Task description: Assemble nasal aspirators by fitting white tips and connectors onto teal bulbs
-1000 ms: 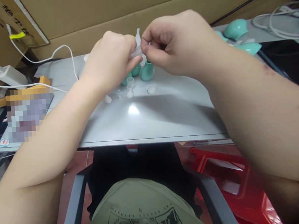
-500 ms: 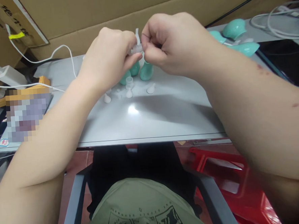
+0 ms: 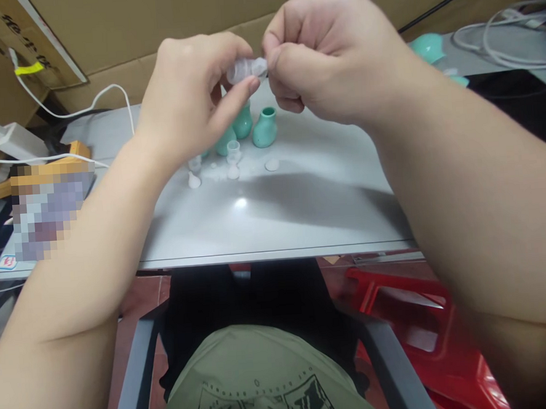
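Observation:
My left hand point(image 3: 201, 85) grips a small translucent plastic piece point(image 3: 241, 70) between thumb and fingers, held sideways above the table. Its narrower whitish end points right and meets the closed fingertips of my right hand point(image 3: 313, 60), which pinch at that end. What lies inside the right fingers is hidden. Below stand pear-shaped mint-green parts; one open-mouthed green part point(image 3: 265, 130) is in plain sight, others sit partly behind my left hand. Nearer me lie a small clear cup point(image 3: 233, 150), a white teardrop piece point(image 3: 194, 180) and a white oval piece point(image 3: 272, 165).
More green parts point(image 3: 427, 48) lie at the back right beside a dark tablet-like slab point(image 3: 516, 100) and coiled white cable point(image 3: 498, 39). At left are a white charger plug point(image 3: 22, 141) and a yellow bar point(image 3: 81, 148). Cardboard point(image 3: 151, 27) walls the back; a red plastic stool point(image 3: 400, 320) stands below right.
Both hands have risen slightly, and more of the translucent piece shows between them. The green part under my right hand now shows its open mouth.

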